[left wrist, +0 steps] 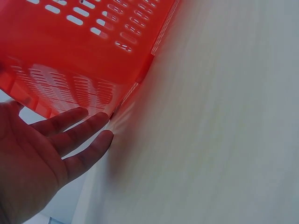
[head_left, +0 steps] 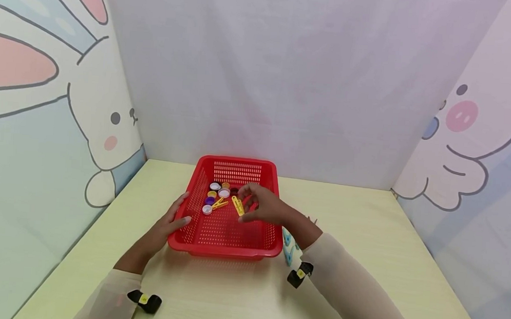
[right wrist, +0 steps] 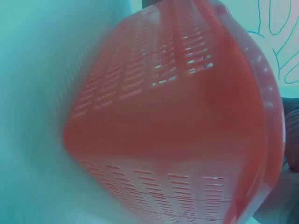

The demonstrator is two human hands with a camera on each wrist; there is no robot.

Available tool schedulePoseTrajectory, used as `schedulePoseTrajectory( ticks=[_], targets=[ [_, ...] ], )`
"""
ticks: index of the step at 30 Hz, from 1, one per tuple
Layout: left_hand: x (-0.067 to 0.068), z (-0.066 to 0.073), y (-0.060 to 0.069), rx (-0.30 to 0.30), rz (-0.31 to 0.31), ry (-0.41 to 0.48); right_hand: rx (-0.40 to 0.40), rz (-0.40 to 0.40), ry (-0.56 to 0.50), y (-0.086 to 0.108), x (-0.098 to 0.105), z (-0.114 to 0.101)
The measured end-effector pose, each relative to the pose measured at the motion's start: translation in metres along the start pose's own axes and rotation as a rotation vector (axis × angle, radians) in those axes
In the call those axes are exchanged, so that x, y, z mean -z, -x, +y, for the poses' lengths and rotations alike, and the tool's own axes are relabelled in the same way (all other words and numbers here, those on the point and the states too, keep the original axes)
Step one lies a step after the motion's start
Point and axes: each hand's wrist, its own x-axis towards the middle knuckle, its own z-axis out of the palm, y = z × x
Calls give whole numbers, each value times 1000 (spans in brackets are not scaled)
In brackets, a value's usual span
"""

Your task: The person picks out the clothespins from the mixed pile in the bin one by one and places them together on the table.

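A red perforated plastic basket [head_left: 225, 250] stands on the table. My left hand [head_left: 168, 225] holds its left rim, thumb over the edge inside; in the left wrist view the fingers [left wrist: 79, 135] lie against the outer wall. Over the basket is my right hand [head_left: 263, 204], thumb and fingers spread apart. A yellow clothespin [head_left: 237, 205] is right beside its fingertips; whether they touch it is hard to see. Another yellow clothespin [head_left: 220, 203] lies in the basket, near a purple bottle cap [head_left: 209, 201], a white cap [head_left: 207, 209] and several other caps.
Several blue clothespins [head_left: 288, 255] lie on the table [head_left: 364, 254] to the right of the basket, partly under my right forearm. Brownish pointed tips [head_left: 313, 220] show behind that forearm. A pale backdrop [head_left: 286, 83] rises behind the table, with cartoon-printed panels at both sides.
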Motion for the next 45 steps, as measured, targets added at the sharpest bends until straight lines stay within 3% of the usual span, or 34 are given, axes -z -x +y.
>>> schedulePoseTrajectory(
  ticks=[26, 35, 45],
  targets=[
    [-1, 2, -2, 5, -10, -5, 89, 68, 100, 55, 9, 2],
    [-1, 3, 0, 3, -9, 11, 114, 155, 152, 86, 13, 8],
    [0, 2, 1, -9, -2, 19, 168, 252, 193, 114, 14, 29]
  ],
)
